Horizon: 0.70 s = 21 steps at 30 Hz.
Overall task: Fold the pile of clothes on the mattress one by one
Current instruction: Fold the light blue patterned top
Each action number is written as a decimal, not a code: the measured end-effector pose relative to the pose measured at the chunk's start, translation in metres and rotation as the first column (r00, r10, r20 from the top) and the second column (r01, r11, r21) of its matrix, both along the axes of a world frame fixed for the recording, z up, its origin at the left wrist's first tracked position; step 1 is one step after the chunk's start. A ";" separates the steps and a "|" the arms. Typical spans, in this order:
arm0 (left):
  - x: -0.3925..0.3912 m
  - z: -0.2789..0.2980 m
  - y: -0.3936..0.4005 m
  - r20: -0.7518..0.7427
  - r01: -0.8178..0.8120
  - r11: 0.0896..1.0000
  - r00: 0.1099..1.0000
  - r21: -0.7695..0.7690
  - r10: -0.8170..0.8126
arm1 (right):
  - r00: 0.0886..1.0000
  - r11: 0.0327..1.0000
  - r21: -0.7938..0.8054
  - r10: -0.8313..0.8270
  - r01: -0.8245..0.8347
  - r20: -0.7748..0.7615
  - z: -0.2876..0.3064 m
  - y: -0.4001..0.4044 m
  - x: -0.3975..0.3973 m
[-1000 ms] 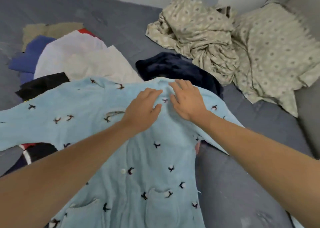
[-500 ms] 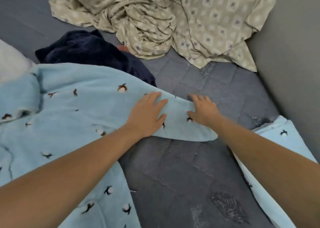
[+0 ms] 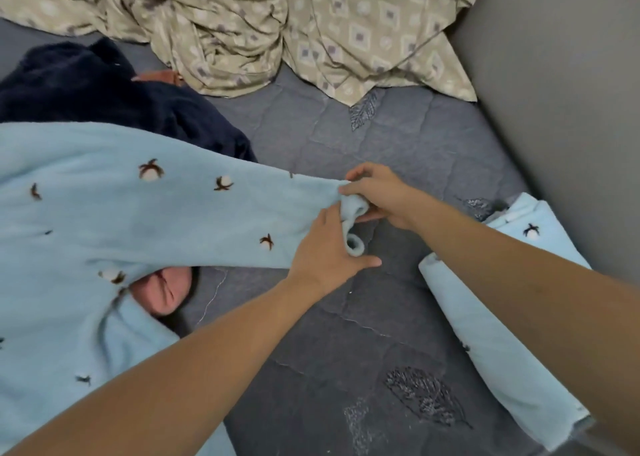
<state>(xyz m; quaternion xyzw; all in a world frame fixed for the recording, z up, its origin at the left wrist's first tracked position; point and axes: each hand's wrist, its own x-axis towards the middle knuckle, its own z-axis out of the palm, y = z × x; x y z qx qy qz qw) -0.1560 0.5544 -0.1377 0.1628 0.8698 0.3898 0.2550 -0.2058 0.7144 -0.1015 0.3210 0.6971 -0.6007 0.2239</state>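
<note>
A light blue fleece top (image 3: 104, 213) with small dark and white motifs lies spread on the grey mattress (image 3: 398, 144), its sleeve stretched out to the right. My right hand (image 3: 377, 192) pinches the sleeve's cuff, which is bunched and lifted off the mattress. My left hand (image 3: 329, 248) grips the sleeve just left of the cuff, thumb pointing right. A dark navy garment (image 3: 104, 99) lies behind the top and partly under it. A pink piece of cloth (image 3: 162, 293) shows beneath the sleeve.
A crumpled beige patterned sheet (image 3: 277, 23) is heaped at the back. A folded light blue garment (image 3: 502, 334) lies at the right, under my right forearm. A grey wall (image 3: 561, 75) borders the mattress on the right.
Both hands slid along the sleeve to its end. They lay flat on the fabric before; now they hold the cuff and have lifted it. The view has shifted right and down.
</note>
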 end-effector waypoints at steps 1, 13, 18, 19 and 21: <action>-0.001 0.005 -0.001 0.016 -0.092 0.995 0.996 0.042 0.091 | 1.000 0.997 -0.081 -0.004 0.003 -0.007 0.007 -0.005 -0.003; -0.045 0.085 -0.124 0.025 -0.498 0.840 0.863 0.217 0.505 | 0.532 0.478 0.580 0.842 -0.660 -0.090 0.051 -0.088 -0.050; -0.048 0.121 -0.202 0.076 -0.567 0.754 0.813 0.331 0.577 | 0.519 0.569 0.569 0.811 -0.594 -0.269 0.082 -0.166 -0.068; -0.050 0.126 -0.220 0.070 -0.569 0.745 0.808 0.348 0.584 | 0.501 0.590 0.582 0.800 -0.560 -0.330 0.092 -0.187 -0.072; -0.057 0.136 -0.261 0.064 -0.607 0.684 0.765 0.404 0.641 | 0.450 0.650 0.558 0.760 -0.516 -0.469 0.113 -0.233 -0.082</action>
